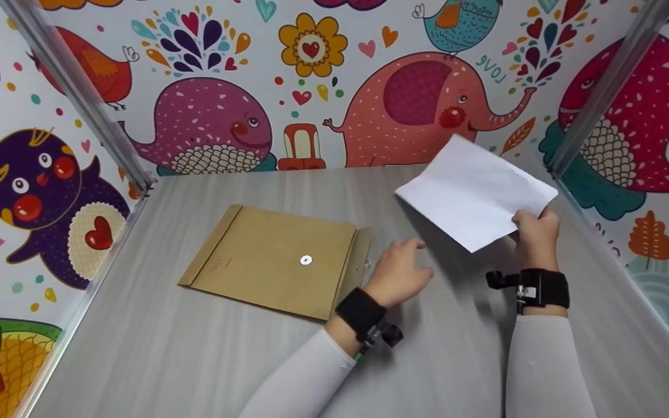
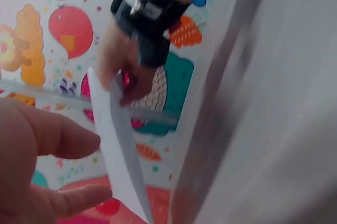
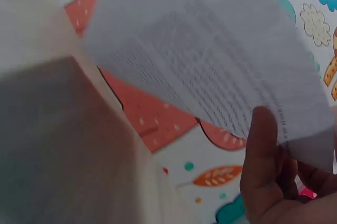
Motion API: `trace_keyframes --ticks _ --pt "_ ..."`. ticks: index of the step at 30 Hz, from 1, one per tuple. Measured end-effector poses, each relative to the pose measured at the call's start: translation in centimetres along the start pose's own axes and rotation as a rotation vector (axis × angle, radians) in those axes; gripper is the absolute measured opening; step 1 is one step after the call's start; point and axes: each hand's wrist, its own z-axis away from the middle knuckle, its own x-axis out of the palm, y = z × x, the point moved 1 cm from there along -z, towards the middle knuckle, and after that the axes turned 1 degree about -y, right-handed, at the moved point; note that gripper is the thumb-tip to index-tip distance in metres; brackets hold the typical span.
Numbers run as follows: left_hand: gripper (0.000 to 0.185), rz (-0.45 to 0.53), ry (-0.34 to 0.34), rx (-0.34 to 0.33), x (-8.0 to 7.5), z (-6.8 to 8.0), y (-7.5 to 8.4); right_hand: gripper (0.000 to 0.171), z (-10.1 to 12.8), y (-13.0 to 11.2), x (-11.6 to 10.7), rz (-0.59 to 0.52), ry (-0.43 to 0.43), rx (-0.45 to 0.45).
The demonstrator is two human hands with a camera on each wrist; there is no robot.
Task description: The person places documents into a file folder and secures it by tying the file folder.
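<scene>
Paper [image 1: 474, 191], frame right: likely light, floppy; take by edge. Right hand [image 1: 536, 233] pinches it; left hand [image 1: 398, 274] empty, unclenched.

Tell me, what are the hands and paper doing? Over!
Right hand holds paper above table. Left hand empty. Envelope lies flat; nothing visibly blocking.

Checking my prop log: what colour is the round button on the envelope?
The round button is white; the head view shows it best.
</scene>
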Motion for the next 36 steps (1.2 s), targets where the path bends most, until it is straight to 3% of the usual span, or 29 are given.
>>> trace_keyframes --ticks 5,11,15,22,28,32,36 --pt "0.051 0.019 0.153 0.008 -3.7 0.1 -3.4 0.043 0.4 0.8 1.2 0.012 -0.131 0.013" --pt "0.040 0.094 0.376 0.030 -8.4 -0.3 -7.1 0.036 1.4 1.2 2.6 0.078 -0.348 -0.087" --pt "0.034 0.180 0.469 0.013 -10.6 -0.5 -8.8 0.033 2.2 0.5 3.2 0.066 -0.410 -0.130" --pt "0.030 0.266 0.472 -0.055 -12.0 -0.5 -10.3 0.038 3.0 -1.7 2.2 0.030 -0.400 -0.212" --pt "0.032 0.297 0.473 -0.075 -12.0 -0.5 -10.5 0.039 3.1 -2.9 0.3 -0.131 -0.419 -0.234" --pt "0.039 0.360 0.461 -0.099 -12.0 -0.6 -10.7 0.039 3.5 -3.0 0.3 -0.152 -0.499 -0.226" --pt "0.048 0.427 0.435 -0.122 -12.3 -0.7 -10.8 0.042 4.1 -2.9 1.0 -0.071 -0.617 -0.221"
